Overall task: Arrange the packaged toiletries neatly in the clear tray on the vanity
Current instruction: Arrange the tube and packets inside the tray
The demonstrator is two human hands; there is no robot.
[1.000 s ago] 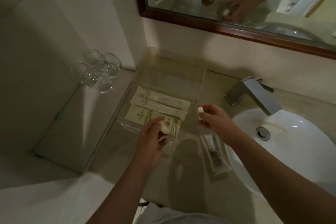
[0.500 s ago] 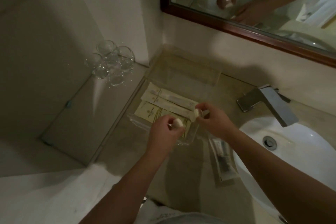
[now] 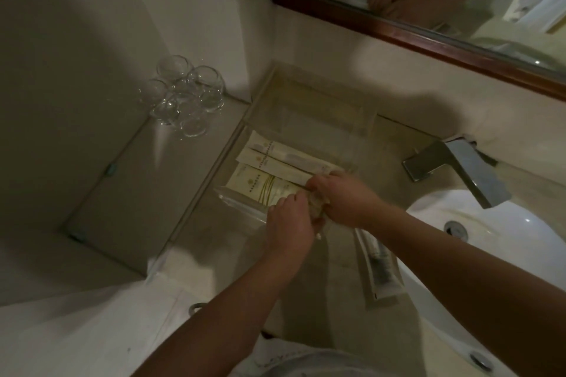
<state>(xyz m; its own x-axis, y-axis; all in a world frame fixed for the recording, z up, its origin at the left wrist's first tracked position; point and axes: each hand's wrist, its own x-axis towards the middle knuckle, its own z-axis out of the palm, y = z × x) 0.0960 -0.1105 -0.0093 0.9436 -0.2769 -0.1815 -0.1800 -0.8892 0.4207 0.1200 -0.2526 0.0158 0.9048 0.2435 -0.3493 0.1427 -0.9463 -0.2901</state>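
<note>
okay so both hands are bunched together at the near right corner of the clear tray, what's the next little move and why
Probably set down what the left hand and right hand hold between them into the clear tray, beside the cream packets. Those lie in tidy rows and the hands are right at its near corner. What they hold is too hidden to name.

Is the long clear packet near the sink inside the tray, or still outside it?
Outside. The long clear packet lies flat on the counter beside the sink, nearer the person than the tray.
</note>
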